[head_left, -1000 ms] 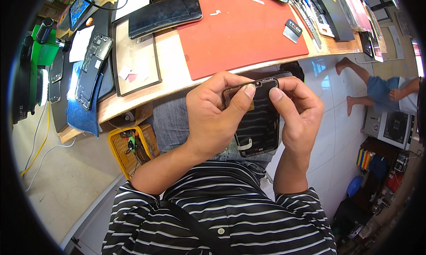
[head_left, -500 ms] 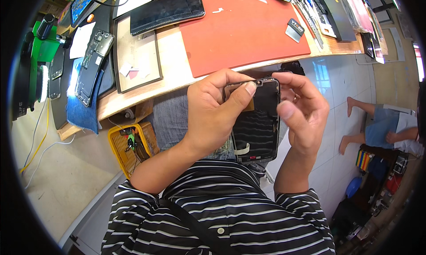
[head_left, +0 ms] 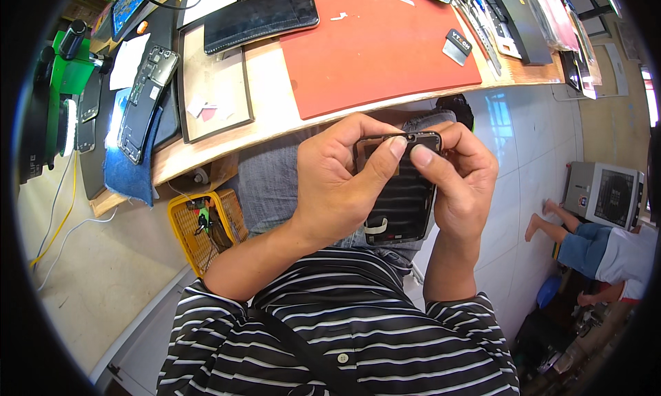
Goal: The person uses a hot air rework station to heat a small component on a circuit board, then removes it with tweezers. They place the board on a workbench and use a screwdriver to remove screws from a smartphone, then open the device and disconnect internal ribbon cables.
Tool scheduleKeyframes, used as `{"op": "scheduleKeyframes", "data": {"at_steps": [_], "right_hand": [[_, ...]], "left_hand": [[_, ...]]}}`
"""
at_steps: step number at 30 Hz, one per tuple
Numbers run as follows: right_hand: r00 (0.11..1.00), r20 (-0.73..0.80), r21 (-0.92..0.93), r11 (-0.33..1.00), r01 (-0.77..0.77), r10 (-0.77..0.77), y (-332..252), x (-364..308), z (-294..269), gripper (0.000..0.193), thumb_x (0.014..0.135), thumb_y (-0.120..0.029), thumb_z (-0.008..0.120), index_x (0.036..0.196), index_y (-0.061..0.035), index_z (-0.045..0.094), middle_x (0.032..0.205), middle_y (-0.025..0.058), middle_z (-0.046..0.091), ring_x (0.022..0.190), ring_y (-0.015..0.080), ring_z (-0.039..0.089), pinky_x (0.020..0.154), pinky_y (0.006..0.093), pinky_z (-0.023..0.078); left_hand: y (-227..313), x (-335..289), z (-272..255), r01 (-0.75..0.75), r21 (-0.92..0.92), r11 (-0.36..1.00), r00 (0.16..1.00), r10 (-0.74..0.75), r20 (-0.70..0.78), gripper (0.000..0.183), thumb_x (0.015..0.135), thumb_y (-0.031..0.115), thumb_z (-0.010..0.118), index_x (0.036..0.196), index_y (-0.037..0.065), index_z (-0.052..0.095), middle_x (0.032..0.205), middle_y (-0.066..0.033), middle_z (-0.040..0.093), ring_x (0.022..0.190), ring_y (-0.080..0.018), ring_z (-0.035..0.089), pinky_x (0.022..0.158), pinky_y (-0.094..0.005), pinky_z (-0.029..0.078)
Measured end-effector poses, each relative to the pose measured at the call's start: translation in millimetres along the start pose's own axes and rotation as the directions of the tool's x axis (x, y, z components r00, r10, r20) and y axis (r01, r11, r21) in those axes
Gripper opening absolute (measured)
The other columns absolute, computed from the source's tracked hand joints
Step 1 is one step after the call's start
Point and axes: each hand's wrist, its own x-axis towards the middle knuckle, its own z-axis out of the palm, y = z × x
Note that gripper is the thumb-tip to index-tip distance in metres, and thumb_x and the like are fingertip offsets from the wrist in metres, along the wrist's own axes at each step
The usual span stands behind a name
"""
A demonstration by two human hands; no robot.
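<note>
Above my lap I hold a phone screen (head_left: 406, 210), its dark, glossy inner side facing up, with a pale ribbon strip near the end closest to me. My left hand (head_left: 341, 179) is closed on its far left corner, the thumb pressed on the inner side by the top rim. The far right corner is gripped by my right hand (head_left: 463, 182), whose thumb lies on the inner face close to the left thumb. The fingers under the screen are partly hidden.
Ahead is a workbench with an orange mat (head_left: 365, 58), a black phone case (head_left: 261, 21), a scraper blade (head_left: 457, 47) and an opened phone (head_left: 146, 100) at left. A yellow basket (head_left: 189, 234) stands below the bench. Another person (head_left: 599, 248) is at far right.
My right thumb has moved left and come down on the screen's far edge beside my left thumb. The screen has shifted slightly right. The other person has changed position.
</note>
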Motion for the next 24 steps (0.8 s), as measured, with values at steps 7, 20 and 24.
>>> {"op": "scheduleKeyframes", "data": {"at_steps": [7,20,24], "right_hand": [[0.998,-0.049,-0.052,0.998,0.037,-0.040,1,-3,1,0.006,0.095,-0.001,0.073,0.096,0.0038,0.069,0.087,0.0007,0.069,0.076,0.0021,0.055,0.068,0.0176,0.043],[0.981,-0.181,-0.015,0.998,0.065,-0.067,10,-3,4,0.009,0.098,-0.006,0.072,0.096,0.0017,0.068,0.080,-0.0052,0.060,0.069,0.0003,0.044,0.060,0.0184,0.032],[0.990,-0.122,-0.091,0.994,0.063,-0.074,12,-3,1,0.018,0.093,-0.010,0.079,0.101,0.0018,0.068,0.085,-0.0037,0.063,0.074,0.0014,0.051,0.065,0.0183,0.040]], "left_hand": [[0,2,-1,0.052,-0.051,0.997,0.998,-0.050,0.032,0.016,0.102,0.007,0.070,0.109,-0.006,0.068,0.086,-0.0002,0.066,0.076,-0.0028,0.057,0.066,-0.0198,0.047],[3,8,-9,0.206,-0.239,0.949,0.971,-0.170,0.166,0.029,0.103,0.012,0.066,0.126,-0.006,0.064,0.114,-0.0109,0.073,0.104,-0.0129,0.069,0.096,-0.0283,0.053],[1,8,-7,0.155,-0.121,0.981,0.985,-0.144,0.096,0.028,0.104,0.009,0.063,0.127,-0.006,0.062,0.115,-0.0109,0.073,0.104,-0.0132,0.069,0.095,-0.0276,0.053]]}}
